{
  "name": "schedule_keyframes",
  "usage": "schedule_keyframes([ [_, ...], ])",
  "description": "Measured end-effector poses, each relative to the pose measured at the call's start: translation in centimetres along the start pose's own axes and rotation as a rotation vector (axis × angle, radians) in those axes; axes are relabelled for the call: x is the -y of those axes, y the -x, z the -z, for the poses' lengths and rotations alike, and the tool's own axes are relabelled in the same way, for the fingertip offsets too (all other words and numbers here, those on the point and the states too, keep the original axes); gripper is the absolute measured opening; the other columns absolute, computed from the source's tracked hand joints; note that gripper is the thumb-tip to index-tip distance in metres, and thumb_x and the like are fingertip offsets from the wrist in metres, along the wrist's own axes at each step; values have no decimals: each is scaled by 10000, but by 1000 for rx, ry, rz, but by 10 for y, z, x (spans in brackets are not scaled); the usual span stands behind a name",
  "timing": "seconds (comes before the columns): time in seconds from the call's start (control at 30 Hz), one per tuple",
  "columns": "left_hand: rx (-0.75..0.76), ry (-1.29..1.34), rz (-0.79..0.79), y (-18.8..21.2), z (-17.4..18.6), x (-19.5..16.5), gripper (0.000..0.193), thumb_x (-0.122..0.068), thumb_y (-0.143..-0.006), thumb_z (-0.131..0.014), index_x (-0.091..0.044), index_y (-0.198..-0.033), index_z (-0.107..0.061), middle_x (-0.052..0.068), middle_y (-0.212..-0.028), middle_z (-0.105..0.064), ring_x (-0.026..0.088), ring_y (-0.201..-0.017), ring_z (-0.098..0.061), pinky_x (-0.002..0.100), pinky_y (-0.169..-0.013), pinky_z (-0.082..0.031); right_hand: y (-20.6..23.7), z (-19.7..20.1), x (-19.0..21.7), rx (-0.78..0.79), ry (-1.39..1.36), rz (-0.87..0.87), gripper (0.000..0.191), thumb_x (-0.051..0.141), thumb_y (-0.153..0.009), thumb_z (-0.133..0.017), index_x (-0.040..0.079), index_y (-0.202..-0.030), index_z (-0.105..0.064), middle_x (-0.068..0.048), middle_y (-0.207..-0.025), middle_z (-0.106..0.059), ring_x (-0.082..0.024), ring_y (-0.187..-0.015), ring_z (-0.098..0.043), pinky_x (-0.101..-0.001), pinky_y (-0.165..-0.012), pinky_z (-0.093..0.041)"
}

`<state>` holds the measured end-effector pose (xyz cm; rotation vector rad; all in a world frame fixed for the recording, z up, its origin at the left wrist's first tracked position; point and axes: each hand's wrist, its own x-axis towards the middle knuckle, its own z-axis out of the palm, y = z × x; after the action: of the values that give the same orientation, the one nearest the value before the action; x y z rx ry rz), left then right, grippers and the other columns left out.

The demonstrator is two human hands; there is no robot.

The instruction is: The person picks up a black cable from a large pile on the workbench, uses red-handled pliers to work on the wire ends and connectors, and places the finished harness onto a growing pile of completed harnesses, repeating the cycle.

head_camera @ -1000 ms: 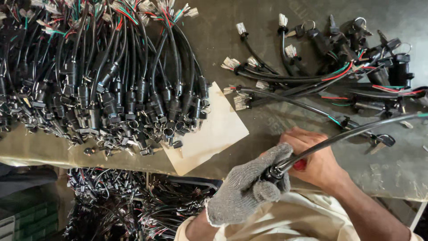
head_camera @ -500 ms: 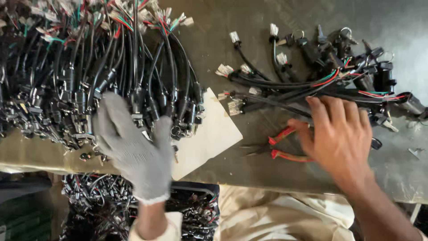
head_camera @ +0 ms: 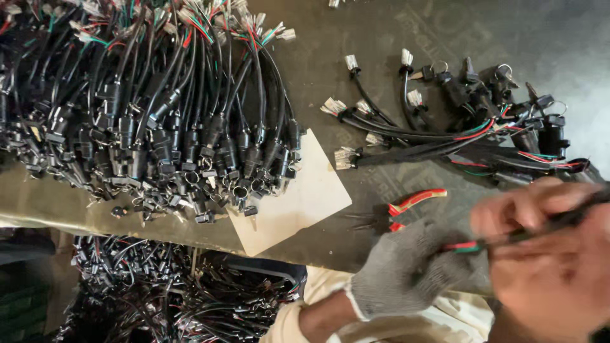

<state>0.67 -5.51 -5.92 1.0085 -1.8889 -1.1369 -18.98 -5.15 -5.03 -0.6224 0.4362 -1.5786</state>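
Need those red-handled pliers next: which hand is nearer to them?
Left. The gloved left hand sits just below the pliers; the bare right hand is farther off, to their right.

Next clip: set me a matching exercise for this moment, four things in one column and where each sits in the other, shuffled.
Things:
1. grey knitted-glove left hand
2. red-handled pliers
3. pale cardboard sheet
4. large heap of black cable harnesses

Places:
A. flat on the bench, partly under connector ends
B. filling the bench's left part
C. at the bottom edge, gripping a thin black cable with red and green wires
D. lying on the dark bench just above the gloved hand

Pairs: 1-C, 2-D, 3-A, 4-B
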Motion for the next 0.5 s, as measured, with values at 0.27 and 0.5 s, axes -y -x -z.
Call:
schedule_keyframes([
  [0.27,-69,-32,60,11,2,11,370,-273,-980,-735,-93,-1269,-589,95,-1071,-663,297,-978,-665,407,-877,-518,33,-28,-13,284,578,82,263,307,-1098,-569,46,-1112,-585,-8,-769,-653,-164,-627,-605,-362,-557,-479],
  [0.5,-117,1011,35,2,25,10,314,-255,-1067,-662,-28,-1276,-608,125,-1137,-671,259,-1063,-648,398,-1001,-515,1,-62,7,345,1578,508,259,190,-941,-653,13,-1128,-621,-77,-823,-660,-252,-677,-645,-375,-578,-501],
])
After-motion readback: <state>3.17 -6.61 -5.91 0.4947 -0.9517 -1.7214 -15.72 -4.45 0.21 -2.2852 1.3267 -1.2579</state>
